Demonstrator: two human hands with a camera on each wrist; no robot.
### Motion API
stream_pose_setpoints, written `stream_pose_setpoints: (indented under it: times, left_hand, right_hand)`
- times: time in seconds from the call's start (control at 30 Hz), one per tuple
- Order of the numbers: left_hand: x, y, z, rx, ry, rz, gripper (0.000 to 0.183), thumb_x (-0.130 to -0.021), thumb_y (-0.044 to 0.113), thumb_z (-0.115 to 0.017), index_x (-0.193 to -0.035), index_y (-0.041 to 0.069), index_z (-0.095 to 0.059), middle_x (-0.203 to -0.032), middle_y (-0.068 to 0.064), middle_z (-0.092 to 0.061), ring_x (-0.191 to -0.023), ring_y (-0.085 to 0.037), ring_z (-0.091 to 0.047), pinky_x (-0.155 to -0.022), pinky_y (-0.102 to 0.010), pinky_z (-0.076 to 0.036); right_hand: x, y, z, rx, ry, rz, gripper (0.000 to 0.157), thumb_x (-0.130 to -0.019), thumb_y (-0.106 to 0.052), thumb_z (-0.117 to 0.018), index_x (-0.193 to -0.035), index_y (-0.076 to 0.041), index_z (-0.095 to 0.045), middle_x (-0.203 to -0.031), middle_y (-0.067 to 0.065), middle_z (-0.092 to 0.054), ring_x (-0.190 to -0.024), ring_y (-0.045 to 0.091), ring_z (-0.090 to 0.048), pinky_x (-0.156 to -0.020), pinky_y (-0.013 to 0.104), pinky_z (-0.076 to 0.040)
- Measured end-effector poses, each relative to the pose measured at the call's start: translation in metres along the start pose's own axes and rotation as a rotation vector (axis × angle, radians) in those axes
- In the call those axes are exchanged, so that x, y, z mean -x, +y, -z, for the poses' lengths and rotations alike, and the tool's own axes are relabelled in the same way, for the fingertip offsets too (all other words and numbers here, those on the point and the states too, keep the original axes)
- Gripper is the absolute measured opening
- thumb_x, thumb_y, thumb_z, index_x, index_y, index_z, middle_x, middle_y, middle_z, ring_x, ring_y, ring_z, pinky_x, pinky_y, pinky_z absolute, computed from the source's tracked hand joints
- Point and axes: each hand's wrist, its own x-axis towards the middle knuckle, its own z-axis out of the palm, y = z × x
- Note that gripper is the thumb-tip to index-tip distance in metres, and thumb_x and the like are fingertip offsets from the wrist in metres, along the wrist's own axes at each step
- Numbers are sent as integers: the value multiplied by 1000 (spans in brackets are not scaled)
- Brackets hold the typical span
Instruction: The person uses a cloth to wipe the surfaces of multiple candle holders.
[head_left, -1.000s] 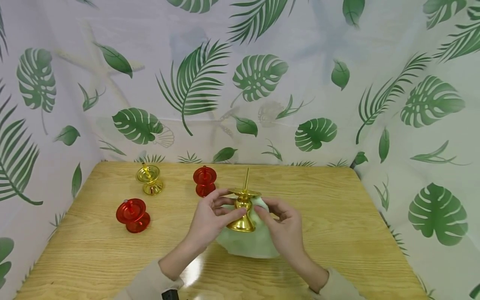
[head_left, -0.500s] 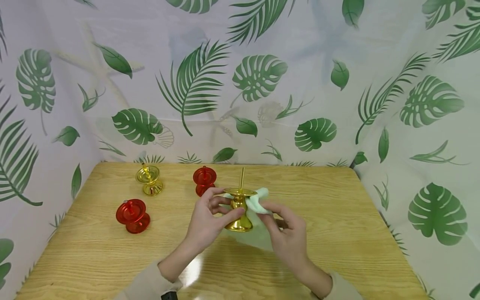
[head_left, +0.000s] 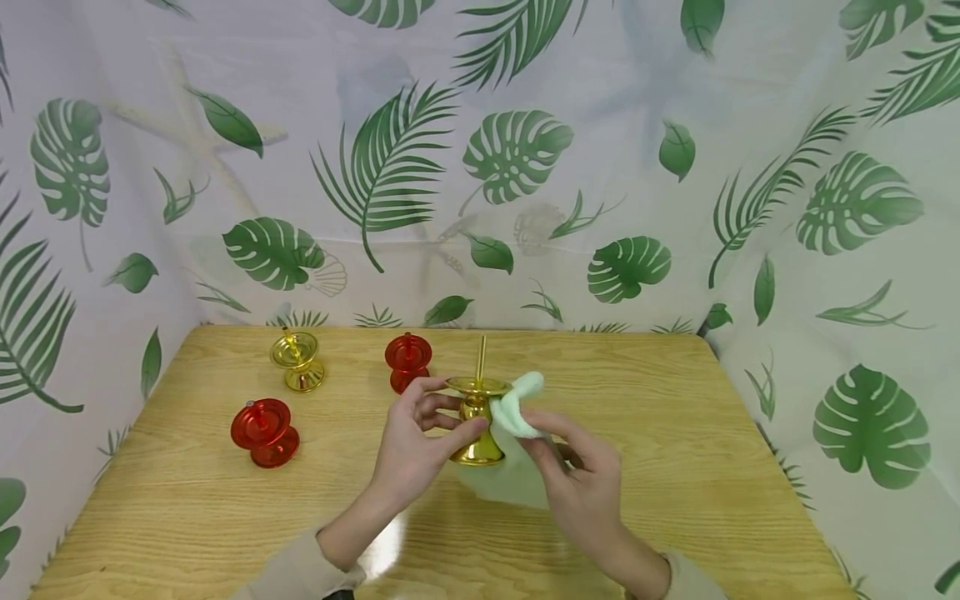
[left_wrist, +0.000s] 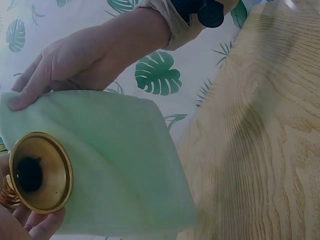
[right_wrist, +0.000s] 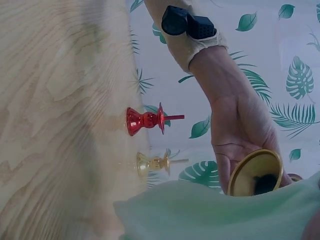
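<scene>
My left hand [head_left: 412, 442] grips a gold candle holder [head_left: 480, 452] around its stem, upright above the table with its thin spike on top. My right hand [head_left: 585, 483] pinches a pale green cloth [head_left: 517, 475] between thumb and fingers. A folded part of the cloth touches the holder's right side below the dish; the rest hangs behind and under it. From the left wrist, the holder's hollow base [left_wrist: 59, 175] shows in front of the spread cloth [left_wrist: 125, 170]. In the right wrist view the cloth [right_wrist: 200, 210] covers part of the base [right_wrist: 242, 175].
On the wooden table [head_left: 675, 433] stand a gold candle holder [head_left: 303, 377] at the back left, a red one [head_left: 273, 446] nearer the front left, and another red one [head_left: 407, 354] behind my left hand. Leaf-patterned sheets [head_left: 555, 283] enclose the back and sides.
The right hand has moved slightly right and drawn the cloth into a fold beside the stem. The left hand and gold candle holder have shifted a little left.
</scene>
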Motion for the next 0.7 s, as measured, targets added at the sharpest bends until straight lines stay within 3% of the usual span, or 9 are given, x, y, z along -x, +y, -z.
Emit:
stream_pose_setpoints:
  times: [0.1, 0.2, 0.3, 0.5, 0.7]
  left_hand:
    - [0, 0, -1, 3, -9, -6, 60, -86, 2, -85, -138, 3, -56, -114, -24, -75, -83, -13, -73, -66, -24, -61]
    - [1, 1, -2, 6, -11, -7, 60, -85, 4, -86, -136, 3, -55, -114, -23, -75, -83, -14, -73, -66, -24, -61]
    - [2, 2, -4, 1, -12, -4, 61, -84, 5, -87, -135, 3, -54, -114, -23, -75, -85, -16, -72, -67, -25, -61]
    - [5, 5, -4, -24, -58, 21, 62, -90, 9, -83, -141, 5, -47, -122, -20, -75, -96, -19, -71, -78, -24, -61]
    - [5, 5, 0, -8, -98, 40, 60, -94, 7, -78, -144, 7, -45, -120, -22, -76, -99, -18, -73, -81, -23, -59]
  right_hand:
    - [1, 2, -2, 43, 8, -73, 27, -85, 21, -72, -107, 7, -75, -116, -16, -76, -90, -8, -71, -54, 12, -53]
    - [3, 5, -3, 86, 11, -151, 24, -86, 20, -72, -106, 8, -75, -110, -9, -79, -77, -6, -67, -49, 14, -50]
    - [4, 9, -4, 95, 16, -203, 21, -88, 18, -71, -107, 8, -75, -106, 0, -80, -78, -5, -69, -47, 15, -49]
    - [5, 17, -6, 35, 42, -194, 21, -88, 20, -69, -106, 10, -73, -108, -14, -77, -94, -6, -72, -46, 15, -48]
    - [5, 20, -5, -4, 65, -185, 21, -88, 21, -67, -106, 11, -73, -109, -15, -77, -95, -3, -73, -57, 13, -55]
